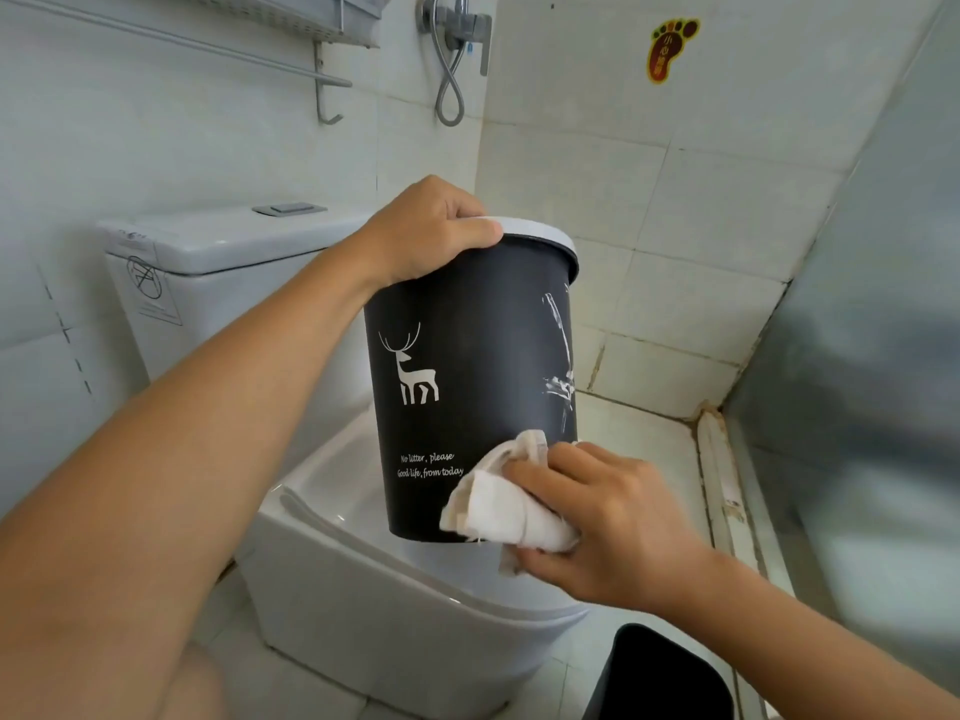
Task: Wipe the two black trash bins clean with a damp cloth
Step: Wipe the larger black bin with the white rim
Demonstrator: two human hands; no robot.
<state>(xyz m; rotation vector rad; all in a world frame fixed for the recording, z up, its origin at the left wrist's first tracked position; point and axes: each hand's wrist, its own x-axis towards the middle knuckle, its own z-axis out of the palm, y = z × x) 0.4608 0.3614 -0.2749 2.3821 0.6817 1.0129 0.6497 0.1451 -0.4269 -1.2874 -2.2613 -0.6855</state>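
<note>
Bin weight: the round black plastic trash bin with a white deer on it [467, 366] looks light, since one hand holds it up in the air
Bin feel: it seems hard and smooth, so it may be slippery when wet
Best place to hold: the pale grey rim at the top [540, 236], where fingers can hook over the edge
Left hand: the left hand [426, 226] grips the rim, thumb on the outside
Right hand: the right hand [602, 511] holds the bunched white damp cloth [504, 506] and presses it on the low side of the bin
Cloth feel: soft and floppy, it bends around the curve
Bin place: up in the air over the open white toilet [363, 589], tipped a bit
Bin look: white words near the bottom, white scratchy marks on the right side
Other bin: a second black bin [660, 672] sits on the floor, bottom right, not yet held
</note>
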